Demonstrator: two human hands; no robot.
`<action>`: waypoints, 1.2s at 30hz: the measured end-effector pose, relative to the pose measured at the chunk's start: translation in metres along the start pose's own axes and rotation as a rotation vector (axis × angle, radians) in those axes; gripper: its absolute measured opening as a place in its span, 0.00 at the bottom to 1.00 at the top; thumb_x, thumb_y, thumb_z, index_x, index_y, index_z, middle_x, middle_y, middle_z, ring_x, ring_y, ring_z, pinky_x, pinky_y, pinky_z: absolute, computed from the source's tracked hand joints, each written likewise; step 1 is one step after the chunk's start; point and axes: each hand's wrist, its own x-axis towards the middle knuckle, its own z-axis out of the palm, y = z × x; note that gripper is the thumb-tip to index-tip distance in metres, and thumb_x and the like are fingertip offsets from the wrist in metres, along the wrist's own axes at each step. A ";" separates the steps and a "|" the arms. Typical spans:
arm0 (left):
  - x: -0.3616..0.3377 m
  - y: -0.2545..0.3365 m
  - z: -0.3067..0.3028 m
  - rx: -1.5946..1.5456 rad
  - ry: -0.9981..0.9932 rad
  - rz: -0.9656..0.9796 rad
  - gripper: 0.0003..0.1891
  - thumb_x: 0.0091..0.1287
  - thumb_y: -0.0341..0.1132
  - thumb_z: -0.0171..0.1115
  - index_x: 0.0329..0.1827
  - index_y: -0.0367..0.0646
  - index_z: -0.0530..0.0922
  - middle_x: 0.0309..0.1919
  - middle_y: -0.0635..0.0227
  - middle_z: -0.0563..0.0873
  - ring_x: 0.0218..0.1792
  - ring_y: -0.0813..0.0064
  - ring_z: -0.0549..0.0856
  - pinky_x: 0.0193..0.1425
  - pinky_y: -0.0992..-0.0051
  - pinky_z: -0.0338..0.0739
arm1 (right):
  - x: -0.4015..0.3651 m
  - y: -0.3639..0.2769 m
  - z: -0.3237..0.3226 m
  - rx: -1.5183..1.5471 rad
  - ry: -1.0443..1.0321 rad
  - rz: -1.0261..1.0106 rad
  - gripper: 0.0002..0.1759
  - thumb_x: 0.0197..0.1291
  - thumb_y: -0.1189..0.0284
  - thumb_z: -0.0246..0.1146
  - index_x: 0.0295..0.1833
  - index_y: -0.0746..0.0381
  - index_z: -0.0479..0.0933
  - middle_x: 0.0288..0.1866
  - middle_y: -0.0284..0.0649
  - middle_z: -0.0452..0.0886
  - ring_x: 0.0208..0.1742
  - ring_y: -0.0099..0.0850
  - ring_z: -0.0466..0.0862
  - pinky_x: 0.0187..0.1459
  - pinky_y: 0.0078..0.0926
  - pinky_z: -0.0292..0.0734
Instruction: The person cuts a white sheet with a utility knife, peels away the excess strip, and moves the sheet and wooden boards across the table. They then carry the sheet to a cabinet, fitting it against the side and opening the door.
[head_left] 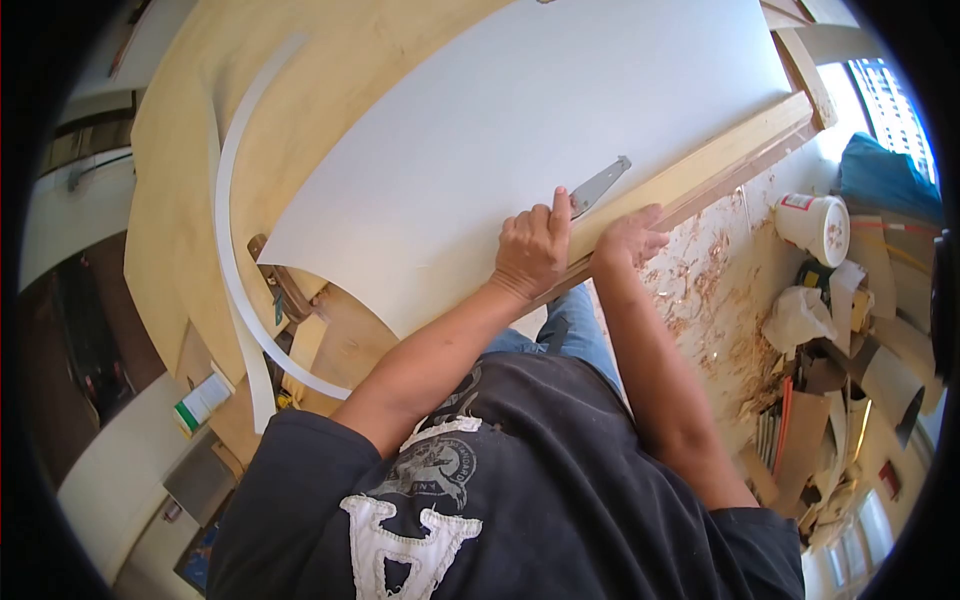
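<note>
curving at the left, 1 pale strip is seen beside the white sheet, which is judged thin, slippery and bendy, best supported by its edges. by the sheet's near edge, the left hand is closed around the near end of the flat metal blade; light, fairly stiff handling is suggested, with the grip best kept at that covered end. the right hand is held loosely open at the wooden rail. farther right, 1 white bucket is seen.
</note>
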 end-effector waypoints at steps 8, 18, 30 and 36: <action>0.000 -0.013 0.000 -0.319 -0.116 -0.074 0.30 0.68 0.36 0.62 0.74 0.46 0.68 0.29 0.57 0.79 0.26 0.57 0.83 0.30 0.58 0.80 | -0.026 -0.019 -0.007 0.059 0.158 0.041 0.47 0.70 0.35 0.38 0.71 0.68 0.59 0.61 0.65 0.76 0.59 0.60 0.80 0.59 0.53 0.77; 0.094 -0.008 0.016 -0.538 -0.554 0.005 0.26 0.75 0.40 0.48 0.76 0.54 0.65 0.40 0.51 0.86 0.37 0.51 0.87 0.45 0.55 0.82 | -0.026 -0.017 -0.011 0.083 0.152 -0.034 0.46 0.72 0.38 0.38 0.74 0.70 0.58 0.61 0.67 0.75 0.60 0.59 0.80 0.59 0.50 0.77; 0.140 0.016 0.015 -0.472 -0.782 0.131 0.30 0.74 0.44 0.51 0.79 0.55 0.59 0.42 0.50 0.88 0.44 0.52 0.88 0.51 0.54 0.81 | -0.031 -0.021 -0.017 0.063 0.126 -0.011 0.49 0.71 0.36 0.36 0.76 0.70 0.56 0.59 0.68 0.77 0.59 0.60 0.80 0.61 0.49 0.76; 0.077 -0.026 0.003 -0.449 -0.741 0.186 0.32 0.69 0.37 0.52 0.79 0.55 0.59 0.30 0.50 0.87 0.32 0.49 0.88 0.40 0.53 0.82 | -0.034 -0.021 -0.017 0.066 0.153 -0.001 0.50 0.71 0.35 0.36 0.76 0.72 0.55 0.61 0.69 0.75 0.62 0.59 0.78 0.63 0.48 0.75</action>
